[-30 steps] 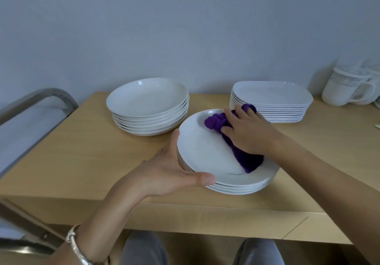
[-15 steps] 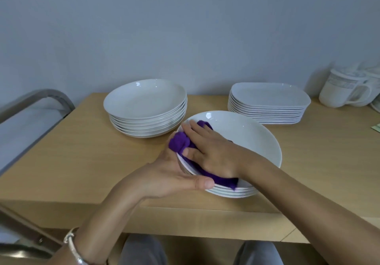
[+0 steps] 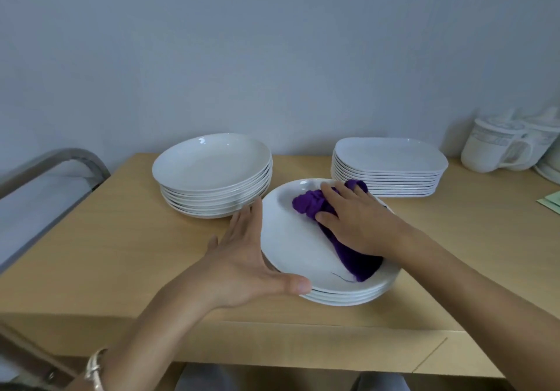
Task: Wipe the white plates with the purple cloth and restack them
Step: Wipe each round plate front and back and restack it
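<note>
left hand point(image 3: 251, 257): spread wide and flat, gripping nothing; straight fingers laid along the left edge of the near stack point(image 3: 348, 298), thumb stretched across the front with its tip against the rim of the top plate point(image 3: 288, 239); palm on edge, facing the plates.
right hand point(image 3: 360, 224): lying palm down on the cloth point(image 3: 312, 204), fingers nearly straight and a little fanned, pressing it into the plate; not curled round it; thumb along the cloth's left side.
cloth: purple, bunched into a long twist; one crumpled end poking out past the fingertips toward the far rim, the other end out from under the wrist near the front right rim; a loose thread trailing on the white beside that end.
top plate: round, white, uppermost on the near stack, close to the front edge of the table point(image 3: 121, 254).
near stack: a few round plates, just in front of and between the other two piles.
round stack point(image 3: 212, 166): taller pile of deep round plates, back left, just beside the left fingertips, not touched.
oblong stack point(image 3: 388, 160): rounded rectangular plates, back right, behind the right hand.
mugs point(image 3: 497, 148): pale, patterned, far right by the wall.
paper point(image 3: 551, 201): green scrap at the right edge.
bracelet point(image 3: 94, 369): silver, on the left wrist.
rail point(image 3: 60, 160): grey curved metal, left of the table.
</note>
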Action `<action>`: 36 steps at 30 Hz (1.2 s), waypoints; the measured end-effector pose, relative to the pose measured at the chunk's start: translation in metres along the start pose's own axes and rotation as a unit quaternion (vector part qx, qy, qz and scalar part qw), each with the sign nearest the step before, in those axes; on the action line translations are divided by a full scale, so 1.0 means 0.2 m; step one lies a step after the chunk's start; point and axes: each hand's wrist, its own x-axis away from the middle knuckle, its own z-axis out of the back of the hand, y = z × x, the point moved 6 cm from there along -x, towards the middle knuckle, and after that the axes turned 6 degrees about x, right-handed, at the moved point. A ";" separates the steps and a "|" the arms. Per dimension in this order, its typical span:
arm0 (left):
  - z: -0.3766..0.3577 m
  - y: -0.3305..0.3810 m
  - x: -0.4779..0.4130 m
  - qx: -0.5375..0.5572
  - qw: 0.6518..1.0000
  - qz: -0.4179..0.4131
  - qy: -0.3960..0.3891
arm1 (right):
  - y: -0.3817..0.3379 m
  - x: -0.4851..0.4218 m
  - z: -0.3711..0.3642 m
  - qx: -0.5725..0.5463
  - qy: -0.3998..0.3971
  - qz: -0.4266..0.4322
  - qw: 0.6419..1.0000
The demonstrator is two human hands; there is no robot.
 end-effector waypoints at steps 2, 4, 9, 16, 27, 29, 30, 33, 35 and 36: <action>-0.02 -0.01 0.00 -0.033 0.999 0.011 -0.021 | 0.00 0.10 0.01 -0.022 -0.025 0.002 0.999; -0.03 -0.04 -0.02 -0.062 0.998 -0.003 -0.025 | -0.03 0.21 0.01 -0.031 -0.029 0.014 0.999; -0.07 0.06 0.05 -0.254 0.958 -0.126 -0.029 | -0.08 0.27 0.05 -0.081 0.021 0.043 0.996; -0.09 0.15 0.07 -0.274 0.925 -0.260 -0.045 | 0.01 0.23 0.16 -0.284 0.133 -0.020 0.949; -0.05 0.26 0.08 -0.211 0.876 -0.414 0.128 | 0.09 0.32 0.33 -0.420 0.239 -0.059 0.874; 0.00 0.31 0.09 -0.181 0.859 -0.437 0.198 | 0.09 0.37 0.41 -0.430 0.298 -0.047 0.851; 0.03 0.33 0.10 -0.159 0.853 -0.442 0.227 | 0.09 0.40 0.46 -0.439 0.327 -0.040 0.836; 0.12 0.36 0.09 -0.055 0.881 -0.402 0.242 | 0.09 0.47 0.62 -0.459 0.391 -0.020 0.797; 0.17 0.37 0.06 0.050 0.908 -0.354 0.220 | 0.09 0.49 0.70 -0.460 0.423 -0.003 0.780; 0.19 0.38 0.05 0.100 0.910 -0.334 0.223 | 0.09 0.50 0.73 -0.461 0.436 0.004 0.773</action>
